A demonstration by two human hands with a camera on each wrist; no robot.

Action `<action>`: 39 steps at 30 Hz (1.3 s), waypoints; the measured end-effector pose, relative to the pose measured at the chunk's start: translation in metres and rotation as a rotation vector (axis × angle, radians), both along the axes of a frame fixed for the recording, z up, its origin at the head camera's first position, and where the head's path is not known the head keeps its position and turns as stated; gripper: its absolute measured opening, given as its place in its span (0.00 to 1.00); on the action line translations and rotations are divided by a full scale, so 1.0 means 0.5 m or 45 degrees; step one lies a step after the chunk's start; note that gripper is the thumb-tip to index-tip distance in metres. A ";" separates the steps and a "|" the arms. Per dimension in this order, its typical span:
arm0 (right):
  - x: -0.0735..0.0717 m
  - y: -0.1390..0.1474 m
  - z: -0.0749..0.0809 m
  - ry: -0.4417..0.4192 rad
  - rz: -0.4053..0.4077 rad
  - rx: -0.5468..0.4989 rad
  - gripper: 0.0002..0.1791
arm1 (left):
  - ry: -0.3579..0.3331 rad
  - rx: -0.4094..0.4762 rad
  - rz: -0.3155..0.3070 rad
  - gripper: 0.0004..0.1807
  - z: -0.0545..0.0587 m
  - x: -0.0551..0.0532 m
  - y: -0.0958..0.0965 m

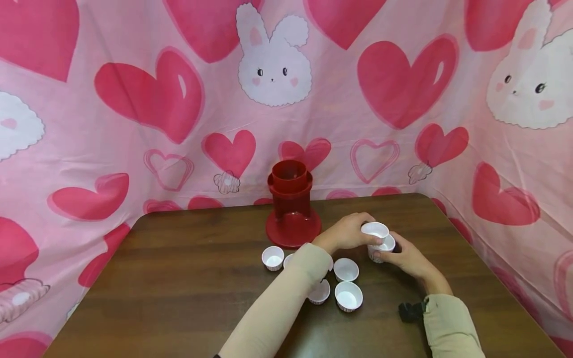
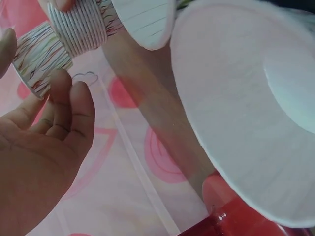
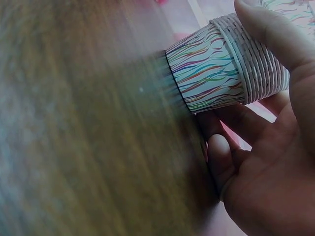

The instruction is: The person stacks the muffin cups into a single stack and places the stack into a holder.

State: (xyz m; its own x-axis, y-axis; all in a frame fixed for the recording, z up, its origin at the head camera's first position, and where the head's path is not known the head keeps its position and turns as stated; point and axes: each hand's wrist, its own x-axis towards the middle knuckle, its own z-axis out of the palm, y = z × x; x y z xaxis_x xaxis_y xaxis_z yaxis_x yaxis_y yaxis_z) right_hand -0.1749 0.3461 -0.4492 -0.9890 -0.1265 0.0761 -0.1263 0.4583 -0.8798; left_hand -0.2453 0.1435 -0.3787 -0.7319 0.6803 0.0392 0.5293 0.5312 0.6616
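Observation:
My left hand (image 1: 346,232) pinches a small white paper baking cup (image 1: 375,229) by its side, just over a stack of similar cups (image 3: 246,64). In the left wrist view this upper cup (image 2: 43,59) shows thin coloured wavy lines and sits at the stack's top. Around the stack, the thumb and fingers of my right hand (image 1: 414,261) grip its side. The right wrist view shows many layered rims, with the stack's base down at the tabletop. Whether the upper cup is partly nested in the stack, I cannot tell.
Several single cups (image 1: 348,297) stand upright on the brown wooden table (image 1: 170,278), some partly hidden by my left sleeve. Behind them is a red plastic holder (image 1: 293,233) with a round base and open top. A heart-and-rabbit cloth (image 1: 331,99) hangs beyond the table.

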 end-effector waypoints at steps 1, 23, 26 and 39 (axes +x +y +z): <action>0.000 0.001 -0.001 0.006 0.005 -0.002 0.31 | 0.009 -0.001 0.000 0.22 -0.001 0.000 0.003; 0.006 0.002 0.001 -0.052 0.015 -0.036 0.39 | 0.110 -0.110 -0.005 0.26 0.003 0.018 0.040; 0.005 0.000 0.004 -0.047 0.022 -0.035 0.39 | 0.131 -0.126 -0.003 0.26 0.000 0.017 0.040; 0.005 0.002 0.002 0.005 0.006 -0.013 0.32 | 0.197 -0.310 -0.014 0.25 -0.009 0.022 0.053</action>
